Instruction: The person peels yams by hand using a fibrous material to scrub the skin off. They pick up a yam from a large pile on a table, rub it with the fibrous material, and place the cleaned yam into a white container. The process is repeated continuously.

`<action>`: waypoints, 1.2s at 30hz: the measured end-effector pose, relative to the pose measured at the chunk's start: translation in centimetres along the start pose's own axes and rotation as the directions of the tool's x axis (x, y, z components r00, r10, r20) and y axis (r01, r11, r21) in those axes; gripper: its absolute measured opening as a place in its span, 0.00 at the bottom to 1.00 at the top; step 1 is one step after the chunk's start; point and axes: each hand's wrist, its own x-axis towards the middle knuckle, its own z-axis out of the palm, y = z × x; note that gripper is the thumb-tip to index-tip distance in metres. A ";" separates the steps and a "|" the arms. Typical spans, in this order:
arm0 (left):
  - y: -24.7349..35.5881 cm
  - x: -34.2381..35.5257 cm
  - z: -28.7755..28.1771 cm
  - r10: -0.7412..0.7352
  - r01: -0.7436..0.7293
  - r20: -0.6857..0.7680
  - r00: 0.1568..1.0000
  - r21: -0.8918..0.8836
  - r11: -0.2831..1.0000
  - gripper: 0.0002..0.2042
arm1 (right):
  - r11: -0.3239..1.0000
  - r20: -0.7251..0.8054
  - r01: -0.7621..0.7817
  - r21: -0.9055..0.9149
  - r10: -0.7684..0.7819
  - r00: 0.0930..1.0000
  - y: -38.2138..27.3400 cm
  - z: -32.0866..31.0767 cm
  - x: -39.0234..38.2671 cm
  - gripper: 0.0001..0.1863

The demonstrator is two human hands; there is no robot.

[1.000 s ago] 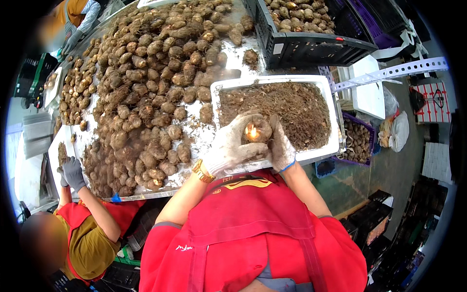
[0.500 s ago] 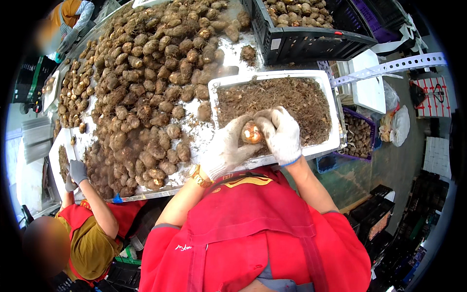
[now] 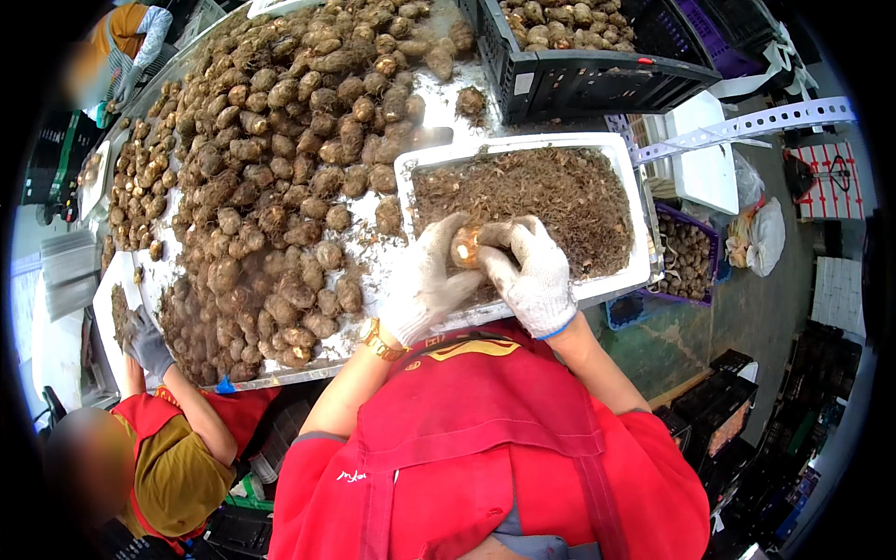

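Observation:
Between my two gloved hands is a small taro corm (image 3: pixel 465 247), brown with a pale cut patch. My left hand (image 3: pixel 431 280), in a white knit glove, closes on its left side. The fingers of my right hand (image 3: pixel 530 271), gloved the same, press on its right side. Both hands are over the near edge of a white foam box (image 3: pixel 638 224) filled with brown root hairs and peelings (image 3: pixel 523 187). To the left, a large heap of hairy brown taro corms (image 3: pixel 271 177) covers the table.
Behind the foam box stands a black crate (image 3: pixel 597 89) of taro corms. A purple crate (image 3: pixel 691 252) with more sits at the right, below a perforated metal bar (image 3: pixel 747 126). A co-worker's grey-gloved hand (image 3: pixel 147 343) works at the far left; another person (image 3: pixel 126 47) stands at the upper left.
The taro corm has turned and shifted slightly left between my hands, showing its pale face at another angle. My right hand has rolled over it. The co-worker's gloved hands moved a little.

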 end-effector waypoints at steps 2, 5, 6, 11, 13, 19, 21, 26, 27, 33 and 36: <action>0.1 -0.1 0.1 0.004 -0.004 -0.015 1.000 0.011 1.000 0.33 | 0.999 -0.001 -0.025 -0.040 0.025 1.000 0.9 0.5 -0.1 0.09; 0.8 -0.4 -0.4 -0.016 0.017 0.002 1.000 -0.056 0.998 0.33 | 0.981 -0.022 -0.128 -0.143 0.126 0.992 4.0 0.4 0.3 0.09; 1.2 -0.4 -0.8 0.020 -0.020 0.006 1.000 -0.038 0.999 0.33 | 0.975 -0.024 -0.203 -0.095 0.201 0.979 4.7 0.1 0.2 0.09; 0.4 -0.1 -1.0 0.048 -0.048 0.122 0.991 -0.002 0.999 0.32 | 0.992 0.017 0.115 0.058 -0.116 0.993 1.8 -1.7 0.6 0.14; 0.4 -0.4 -0.9 0.096 -0.092 0.102 0.990 -0.038 0.995 0.30 | 0.986 0.157 0.164 0.005 -0.163 0.974 -0.2 -2.2 1.1 0.17; 1.1 -0.3 -1.0 0.095 -0.099 0.206 0.974 0.008 0.995 0.30 | 0.981 0.155 0.006 0.194 -0.036 0.987 0.8 -0.7 0.8 0.09; 1.2 -0.7 -0.9 0.081 -0.096 0.209 0.975 0.061 0.994 0.30 | 0.976 0.208 -0.175 0.129 0.146 0.967 0.9 -0.8 1.2 0.09; 1.1 -0.5 -1.0 0.135 -0.123 0.205 0.970 -0.068 0.990 0.31 | 0.981 0.037 -0.184 0.057 0.183 0.983 4.6 -0.8 1.4 0.10; 0.9 -0.5 -1.0 0.122 -0.112 0.207 0.971 -0.057 0.992 0.31 | 0.946 0.087 -0.249 0.208 0.235 0.968 3.9 -1.1 1.5 0.10; 0.1 -0.7 -0.8 0.137 -0.127 0.239 0.961 -0.056 0.990 0.30 | 0.960 0.276 0.272 -0.061 -0.246 0.929 1.2 -2.5 0.0 0.13; 0.7 -0.5 -1.5 0.033 -0.003 0.358 0.933 -0.084 0.996 0.30 | 0.911 0.329 0.373 -0.178 -0.303 0.894 1.6 -2.4 0.1 0.10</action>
